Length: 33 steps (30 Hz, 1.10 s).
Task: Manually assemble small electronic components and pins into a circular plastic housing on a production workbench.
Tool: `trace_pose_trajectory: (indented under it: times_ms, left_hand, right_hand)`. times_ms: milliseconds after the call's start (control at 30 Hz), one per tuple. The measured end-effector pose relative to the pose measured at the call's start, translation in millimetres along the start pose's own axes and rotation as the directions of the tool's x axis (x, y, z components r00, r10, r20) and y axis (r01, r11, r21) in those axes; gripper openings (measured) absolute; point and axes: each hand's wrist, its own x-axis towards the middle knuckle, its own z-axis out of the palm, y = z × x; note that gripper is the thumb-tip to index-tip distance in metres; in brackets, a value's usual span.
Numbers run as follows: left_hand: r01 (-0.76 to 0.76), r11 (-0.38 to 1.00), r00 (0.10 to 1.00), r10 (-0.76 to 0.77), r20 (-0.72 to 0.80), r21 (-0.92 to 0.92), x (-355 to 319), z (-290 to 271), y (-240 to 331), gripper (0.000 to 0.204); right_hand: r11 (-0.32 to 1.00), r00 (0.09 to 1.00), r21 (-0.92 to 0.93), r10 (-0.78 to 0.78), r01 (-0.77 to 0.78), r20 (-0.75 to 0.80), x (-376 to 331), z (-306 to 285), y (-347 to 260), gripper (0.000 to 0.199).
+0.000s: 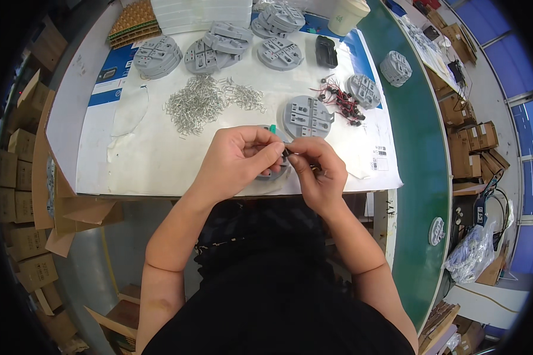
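Close together at the table's front edge, both hands work fingertip to fingertip. My right hand [320, 171] pinches a small black part [286, 152]. My left hand [234, 160] is closed, thumb against forefinger, right beside that part; whatever lies between its fingertips is too small to make out. Under the hands lies a round grey plastic base [271, 176], mostly covered by them. A small green piece [272, 128] shows just past the left fingers. Just beyond the right hand rests another round grey base [308, 117] with moulded slots.
A heap of small bent metal pieces [196, 106] lies ahead of the left hand. Small black parts with red wires [340, 100] are scattered at right. Farther back are stacked grey bases [158, 57], a black tray [326, 52] and a pale cup [347, 18]. A green surface [417, 177] runs along the right.
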Motion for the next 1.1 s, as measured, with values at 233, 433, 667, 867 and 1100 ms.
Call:
trace_pose_trajectory:
  times_ms: [233, 433, 667, 867, 1100]
  left_hand:
    - [-0.008, 1.0, 1.0, 0.008, 0.002, -0.017, -7, 2, -6, 0.019]
    - [0.04, 0.995, 0.998, -0.044, 0.051, 0.091, -5, -10, -9, 0.023]
    - [-0.179, 0.614, 0.954, 0.299, -0.016, 0.768, 8, -14, -27, 0.014]
    - [-0.237, 0.408, 0.887, 0.461, 0.025, 0.882, 9, -8, -45, 0.011]
    - [-0.229, 0.46, 0.856, 0.514, -0.047, 0.858, 12, -9, -62, 0.016]
  right_hand:
    - [0.987, 0.993, 0.11, 0.118, -0.12, 0.022, -6, 0, -1, 0.021]
    - [0.999, 0.995, -0.026, -0.018, 0.021, 0.095, 4, -14, -6, 0.022]
    - [0.958, 0.966, -0.284, 0.041, 0.034, 0.255, 12, -20, 2, 0.028]
    - [0.79, 0.944, -0.598, 0.083, 0.133, 0.32, 14, -12, -8, 0.025]
    - [0.808, 0.905, -0.546, 0.038, 0.221, 0.423, 27, -22, -10, 0.009]
